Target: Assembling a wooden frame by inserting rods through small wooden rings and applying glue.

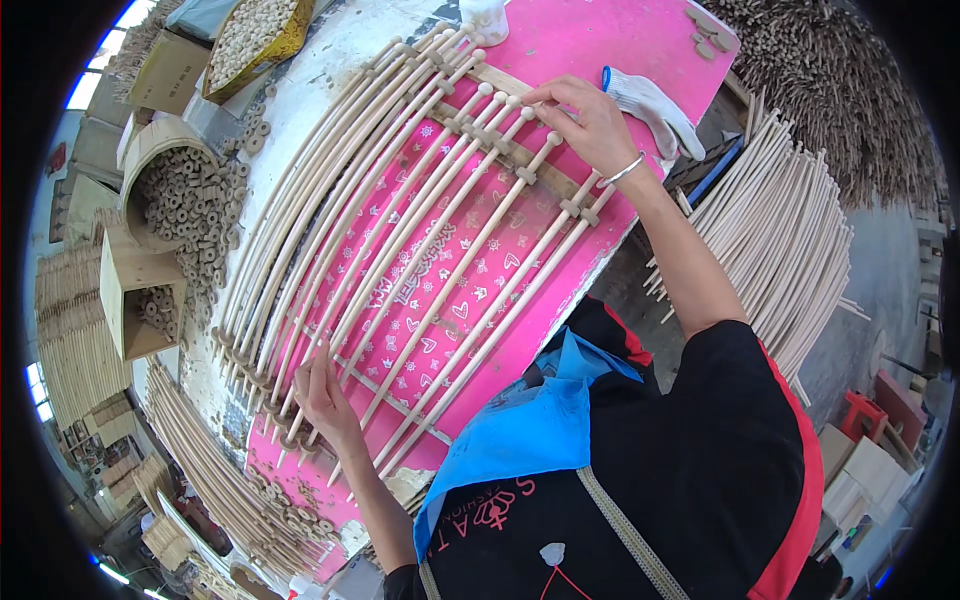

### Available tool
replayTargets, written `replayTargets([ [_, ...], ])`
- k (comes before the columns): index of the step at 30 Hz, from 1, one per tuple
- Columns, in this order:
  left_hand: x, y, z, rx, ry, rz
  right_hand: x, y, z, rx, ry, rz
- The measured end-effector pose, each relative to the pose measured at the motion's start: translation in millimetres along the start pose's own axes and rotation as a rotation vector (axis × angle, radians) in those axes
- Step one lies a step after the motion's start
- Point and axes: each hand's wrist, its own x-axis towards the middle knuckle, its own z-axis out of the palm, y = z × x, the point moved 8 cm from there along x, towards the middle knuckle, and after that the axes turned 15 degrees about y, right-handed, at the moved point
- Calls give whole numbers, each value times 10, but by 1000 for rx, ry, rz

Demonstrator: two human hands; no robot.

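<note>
Honestly these wooden rods (476, 252) across the pink table (600, 35) look light, stiff and easiest mid-shaft; left hand (328, 405) seems pinched on one nearby, right hand (592, 130) at far ball ends (554, 138), can't tell if gripping.

One head-worn fisheye view, from close above, steeply downward onto the pink-covered tabletop (575, 40)

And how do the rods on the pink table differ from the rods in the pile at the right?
The table rods lie in a spread row, some with wide gaps; the pile rods lie heaped together. Several table rods carry rings and end balls; the pile rods show neither that I can see. Both are long, thin and pale.
</note>
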Motion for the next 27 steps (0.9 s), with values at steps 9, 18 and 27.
replayTargets([
  [9, -10, -34, -5, -1, 5, 14, -32, -75, 45, -70, -73, -55],
  [18, 9, -16, -17, -58, 22, -12, -73, -249, 335, -176, -175, -312],
  [27, -7, -25, -11, 18, -29, -33, -81, -274, 325, -192, -227, -316],
])
